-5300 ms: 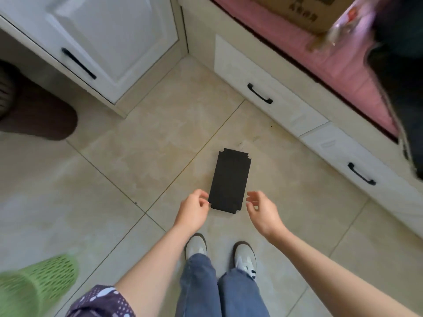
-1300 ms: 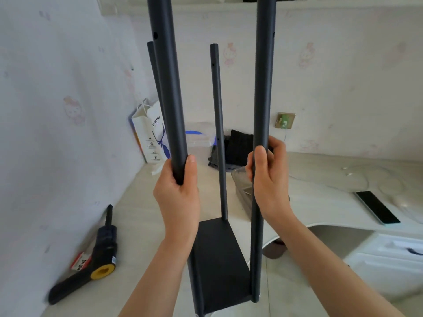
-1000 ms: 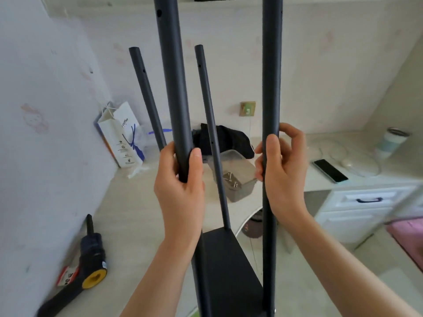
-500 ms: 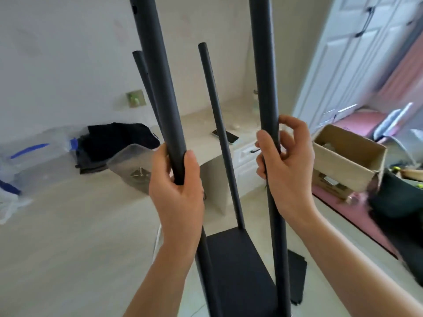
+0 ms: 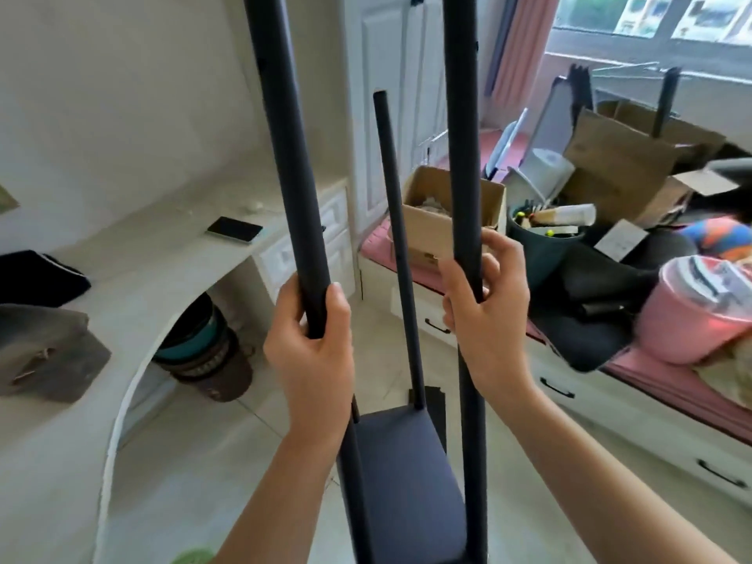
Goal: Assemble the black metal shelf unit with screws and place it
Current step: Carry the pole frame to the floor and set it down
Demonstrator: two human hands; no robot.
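Presently, left hand [image 5: 311,352] and right hand [image 5: 482,319] each clamp a front post of the shelf frame [image 5: 401,474], carried upright; next requires lowering it squarely beside the spare panel [image 5: 436,400].

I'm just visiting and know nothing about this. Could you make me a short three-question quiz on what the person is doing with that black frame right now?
1. True or false: each hand grips a different upright pole of the shelf frame.
2. What lies on the white desk behind the left pole? A) a phone B) a hammer C) a plate
3. Fill in: the brown cardboard box sits behind the ____ pole.

Key:
1. True: the left hand holds the left pole, the right hand the right pole.
2. A, the phone.
3. right
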